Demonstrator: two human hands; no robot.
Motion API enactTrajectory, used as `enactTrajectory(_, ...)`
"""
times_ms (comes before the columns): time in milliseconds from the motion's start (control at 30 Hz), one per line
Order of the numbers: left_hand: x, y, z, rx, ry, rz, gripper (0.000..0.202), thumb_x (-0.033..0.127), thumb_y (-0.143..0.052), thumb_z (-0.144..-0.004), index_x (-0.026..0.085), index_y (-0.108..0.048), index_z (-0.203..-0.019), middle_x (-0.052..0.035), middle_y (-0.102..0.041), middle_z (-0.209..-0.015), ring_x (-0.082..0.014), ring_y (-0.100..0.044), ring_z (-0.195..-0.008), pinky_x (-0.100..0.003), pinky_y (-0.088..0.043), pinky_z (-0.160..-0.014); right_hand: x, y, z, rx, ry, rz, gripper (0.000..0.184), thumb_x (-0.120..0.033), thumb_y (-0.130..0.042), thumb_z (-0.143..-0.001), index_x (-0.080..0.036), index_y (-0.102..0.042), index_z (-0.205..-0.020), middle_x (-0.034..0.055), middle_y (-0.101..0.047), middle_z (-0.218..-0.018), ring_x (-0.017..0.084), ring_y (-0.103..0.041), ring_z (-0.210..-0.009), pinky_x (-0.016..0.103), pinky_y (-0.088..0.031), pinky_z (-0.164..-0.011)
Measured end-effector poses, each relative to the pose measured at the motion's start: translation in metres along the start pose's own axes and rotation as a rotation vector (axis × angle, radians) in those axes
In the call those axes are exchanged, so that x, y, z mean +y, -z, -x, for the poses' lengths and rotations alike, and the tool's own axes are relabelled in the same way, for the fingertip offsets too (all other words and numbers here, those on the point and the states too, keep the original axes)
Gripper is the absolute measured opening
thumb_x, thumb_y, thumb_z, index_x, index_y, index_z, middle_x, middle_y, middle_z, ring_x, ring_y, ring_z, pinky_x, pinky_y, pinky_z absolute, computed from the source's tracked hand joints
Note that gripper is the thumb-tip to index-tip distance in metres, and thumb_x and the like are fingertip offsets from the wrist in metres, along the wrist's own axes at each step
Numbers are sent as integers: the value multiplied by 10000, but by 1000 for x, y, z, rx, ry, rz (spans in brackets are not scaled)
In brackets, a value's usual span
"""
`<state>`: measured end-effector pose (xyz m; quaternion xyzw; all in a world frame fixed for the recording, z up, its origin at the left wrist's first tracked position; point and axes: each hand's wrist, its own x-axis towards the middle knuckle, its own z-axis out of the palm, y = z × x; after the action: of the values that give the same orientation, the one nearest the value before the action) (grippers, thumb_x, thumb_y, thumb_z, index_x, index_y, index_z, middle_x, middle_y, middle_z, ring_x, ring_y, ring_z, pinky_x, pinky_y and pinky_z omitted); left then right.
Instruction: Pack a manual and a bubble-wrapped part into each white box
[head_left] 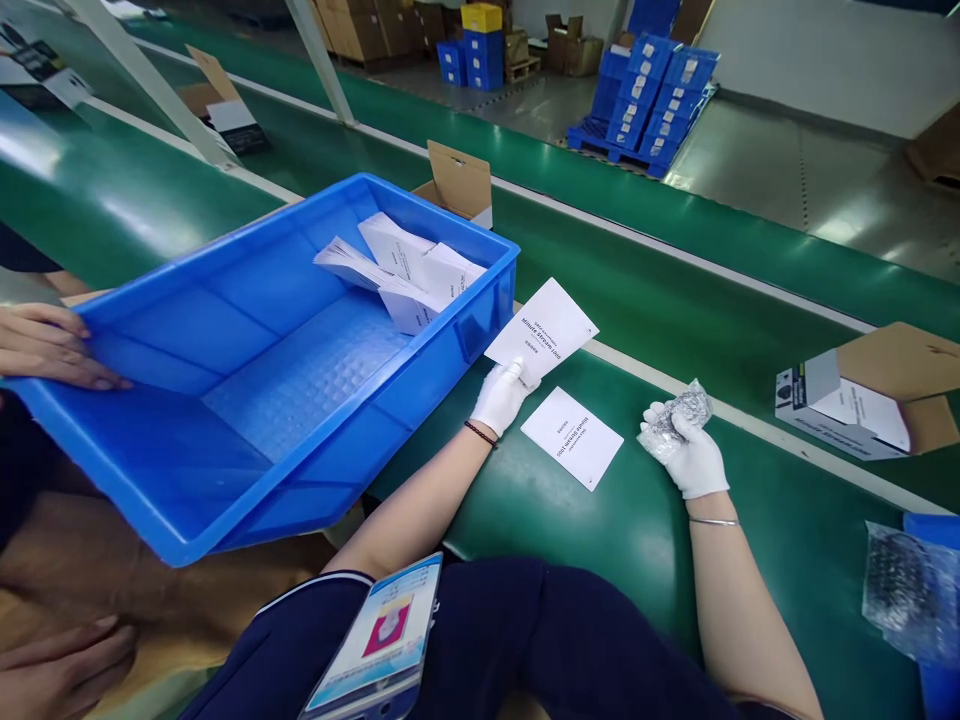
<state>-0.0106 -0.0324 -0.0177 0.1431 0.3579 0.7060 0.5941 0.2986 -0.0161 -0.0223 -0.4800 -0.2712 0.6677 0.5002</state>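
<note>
My left hand point(501, 398), in a white glove, pinches the lower edge of a white booklet point(546, 325) printed "Minute Stream 1000". A second white booklet point(574, 440) lies flat on the green work surface just right of that hand. In my gloved right hand point(688, 455) is a clear bubble-wrap packet point(684, 412), gripped between thumb and fingers; its contents cannot be made out. Left of my hands is a tilted blue bin point(315, 490), with several white booklets point(401, 255) at its far right end.
A co-worker's hand point(56, 345) rests on the bin's left rim. At right an opened carton point(840, 400) holds a booklet. Bubble-wrapped items point(900, 590) sit at a blue container lower right. Another open carton point(459, 180) stands behind the bin. Stacked blue crates point(649, 100) are farther back.
</note>
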Motion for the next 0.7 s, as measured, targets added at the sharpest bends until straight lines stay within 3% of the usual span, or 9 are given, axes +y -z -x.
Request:
enactTrajectory(167,-1,0,-3,27,-5,32,238,177,-618,-891,228,-665,-1120,-75,-691,-1247,-208,-681,-1045,-316,-576,-763,0,-4,2,-79,58,20,355,-229,-780,-688,-210,-690,-1032,71,-730,-1107,243,-713,-1012,476,-575,-985)
enactTrajectory(333,-2,0,-4,-19,-39,-10,266,193,-607,-903,244,-660,-1158,-79,-671,-1303,-220,-656,-1151,-310,-590,-827,4,-14,7,-86,171,35,450,-261,-872,-616,-211,-694,-1026,66,-750,-1094,250,-714,-976,480,-590,-955)
enactTrajectory(533,0,-4,0,-17,-25,-24,303,175,-620,-888,233,-653,-1183,-100,-621,-1388,-265,-605,-1267,-408,-564,-996,7,-17,8,-74,192,91,474,-312,-901,-601,-210,-705,-1021,77,-755,-1114,278,-711,-1015,513,-560,-992)
enactTrajectory(700,-1,-4,-1,-5,-15,5,294,137,-597,-889,211,-663,-1165,-106,-610,-1405,-280,-576,-1309,-461,-516,-1084,5,-16,6,-60,172,20,462,-385,-846,-687,-215,-683,-1084,56,-755,-1091,258,-704,-1048,488,-553,-1008)
